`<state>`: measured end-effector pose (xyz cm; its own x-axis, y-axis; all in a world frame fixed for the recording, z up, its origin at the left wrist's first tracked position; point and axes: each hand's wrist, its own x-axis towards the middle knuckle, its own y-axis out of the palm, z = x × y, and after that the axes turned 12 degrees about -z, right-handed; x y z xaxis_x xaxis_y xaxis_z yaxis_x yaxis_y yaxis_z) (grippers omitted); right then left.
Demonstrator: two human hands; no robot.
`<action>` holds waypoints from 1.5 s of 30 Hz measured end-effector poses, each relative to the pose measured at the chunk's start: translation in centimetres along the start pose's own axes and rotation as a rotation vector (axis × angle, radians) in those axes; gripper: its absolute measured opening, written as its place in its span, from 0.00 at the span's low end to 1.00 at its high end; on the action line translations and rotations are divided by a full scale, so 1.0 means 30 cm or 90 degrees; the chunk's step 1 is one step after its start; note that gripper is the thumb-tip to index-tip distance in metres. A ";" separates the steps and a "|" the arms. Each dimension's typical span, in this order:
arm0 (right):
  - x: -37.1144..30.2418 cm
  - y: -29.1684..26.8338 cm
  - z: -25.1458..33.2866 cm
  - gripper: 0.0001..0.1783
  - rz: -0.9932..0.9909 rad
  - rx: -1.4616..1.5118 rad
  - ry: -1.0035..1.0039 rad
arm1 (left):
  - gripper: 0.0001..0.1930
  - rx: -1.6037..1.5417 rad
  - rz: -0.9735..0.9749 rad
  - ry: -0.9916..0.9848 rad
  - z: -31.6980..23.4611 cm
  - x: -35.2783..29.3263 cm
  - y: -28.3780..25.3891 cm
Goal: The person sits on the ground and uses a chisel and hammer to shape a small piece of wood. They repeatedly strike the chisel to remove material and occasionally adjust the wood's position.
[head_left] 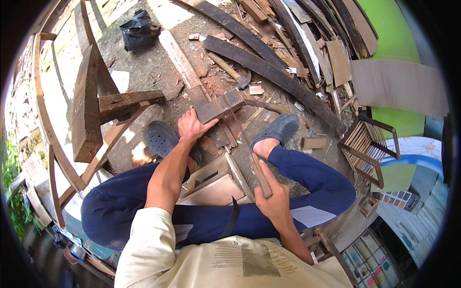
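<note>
My right hand [272,194] is closed round the wooden handle [260,175] of a handsaw. Its thin blade [241,132], seen nearly edge-on, reaches up to a short brown wooden block [214,109]. That block lies across a longer plank [198,97] on the ground between my feet. With my left hand [193,126] I grip the block's near left end, thumb along its side; some fingertips are hidden. Just beyond the block lies a hammer [224,66] with a wooden handle. To its right is another tool with a curved wooden handle [267,106], its far end partly hidden.
A wooden frame [86,105] stands at the left. Long dark boards [273,79] and scrap wood fill the far right. A black plastic bag [139,31] lies at the far left. A small slatted wooden piece [367,144] is at the right, a light wooden box [211,185] before my lap.
</note>
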<state>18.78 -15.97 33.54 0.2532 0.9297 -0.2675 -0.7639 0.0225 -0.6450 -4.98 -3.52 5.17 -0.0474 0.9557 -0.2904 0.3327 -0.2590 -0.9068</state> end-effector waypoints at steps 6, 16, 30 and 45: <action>0.070 0.013 0.010 0.32 -0.051 0.037 0.008 | 0.64 0.007 -0.004 -0.005 -0.001 -0.011 -0.008; -0.015 0.055 -0.006 0.31 -0.033 0.000 -0.006 | 0.60 -0.033 -0.014 0.013 0.012 0.006 -0.019; 0.013 0.040 0.064 0.32 0.089 -0.001 -0.066 | 0.59 -0.076 -0.003 -0.015 0.026 0.009 -0.011; 0.017 0.036 0.061 0.30 0.047 -0.018 -0.047 | 0.61 -0.040 0.010 -0.017 0.003 0.001 -0.030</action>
<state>17.01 -14.81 34.01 0.1510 0.9531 -0.2623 -0.7615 -0.0571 -0.6456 -5.37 -3.26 5.94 -0.0666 0.9472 -0.3136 0.3926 -0.2641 -0.8810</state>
